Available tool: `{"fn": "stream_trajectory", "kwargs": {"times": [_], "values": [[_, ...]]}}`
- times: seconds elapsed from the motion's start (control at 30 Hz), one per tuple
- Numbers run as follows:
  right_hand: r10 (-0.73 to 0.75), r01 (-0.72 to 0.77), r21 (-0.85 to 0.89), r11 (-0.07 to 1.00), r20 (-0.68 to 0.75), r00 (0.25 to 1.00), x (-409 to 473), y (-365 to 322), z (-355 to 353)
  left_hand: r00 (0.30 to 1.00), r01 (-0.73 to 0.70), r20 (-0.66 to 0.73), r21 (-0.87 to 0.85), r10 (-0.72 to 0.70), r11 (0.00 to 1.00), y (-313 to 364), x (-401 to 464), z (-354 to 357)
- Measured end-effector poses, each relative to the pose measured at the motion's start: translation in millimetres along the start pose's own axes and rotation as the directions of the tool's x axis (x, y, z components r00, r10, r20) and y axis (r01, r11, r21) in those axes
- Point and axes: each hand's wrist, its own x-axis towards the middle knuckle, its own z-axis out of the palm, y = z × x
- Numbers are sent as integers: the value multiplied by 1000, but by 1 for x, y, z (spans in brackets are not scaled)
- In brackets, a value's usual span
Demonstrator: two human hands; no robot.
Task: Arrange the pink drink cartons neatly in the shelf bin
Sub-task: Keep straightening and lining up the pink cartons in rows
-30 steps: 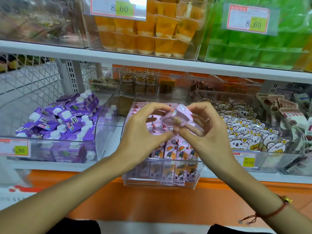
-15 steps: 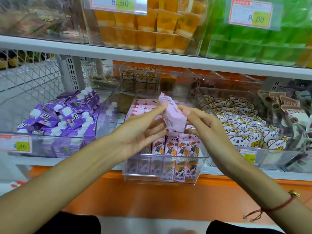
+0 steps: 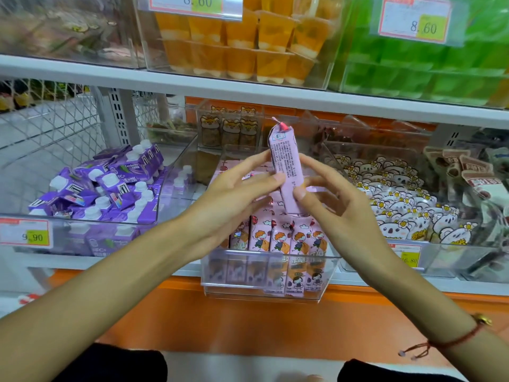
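Note:
A pink drink carton (image 3: 285, 166) stands upright in the air above the clear shelf bin (image 3: 264, 288), its printed side facing me. My right hand (image 3: 338, 213) pinches its lower part, thumb in front and fingers behind. My left hand (image 3: 234, 199) touches the carton's left edge with straight fingertips. Below, several pink cartons (image 3: 278, 238) with cartoon figures stand upright in a row at the bin's front. More pink cartons lie behind my hands, mostly hidden.
A bin of purple capped cartons (image 3: 104, 188) sits to the left and a bin of koala-print packs (image 3: 399, 205) to the right. The shelf above (image 3: 248, 92) holds orange jelly cups (image 3: 242, 42) and green packs (image 3: 427, 64). An orange ledge runs below.
The carton has been turned from lying tilted between my hands to standing upright and lifted a little higher. My left fingers have straightened along its side.

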Motion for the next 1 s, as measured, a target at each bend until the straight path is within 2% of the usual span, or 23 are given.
{"fn": "stream_trajectory", "kwargs": {"times": [0.13, 0.3, 0.47, 0.53, 0.6, 0.63, 0.7, 0.73, 0.8, 0.87, 1.0], "values": [[-119, 102, -174, 979, -88, 989, 0, -2, -1, 986, -95, -120, 162, 115, 982, 1, -1, 2], [-216, 174, -375, 910, -73, 974, 0, -2, -4, 968, -88, -220, 155, 122, 984, 3, -3, 5], [-214, 149, -461, 875, -91, 973, 1, 4, -6, 854, -261, -347, 358, 387, 897, 4, 5, -8], [-164, 123, -510, 851, -36, 986, -1, 7, -4, 819, -292, -358, 411, 448, 863, 2, 11, -15], [-66, 124, -595, 794, 119, 991, -6, 11, -1, 816, -278, -339, 480, 468, 832, -3, 20, -19], [-23, 161, -666, 728, 210, 977, -8, 13, 1, 822, -260, -320, 526, 472, 810, -6, 25, -20], [10, 270, -759, 592, 342, 940, -11, 17, 2, 844, -219, -255, 638, 471, 738, -10, 35, -22], [12, 295, -768, 569, 367, 930, -11, 17, 2, 861, -208, -208, 689, 464, 695, -11, 38, -23], [16, 297, -760, 578, 375, 927, -11, 16, -1, 891, -206, -100, 781, 444, 590, -12, 41, -25], [29, 296, -748, 594, 387, 921, -10, 16, -4, 903, -214, 5, 873, 430, 439, -10, 41, -26], [66, 299, -747, 594, 415, 908, -10, 20, -9, 911, -237, 161, 958, 379, 163, 10, 46, -28]]}}
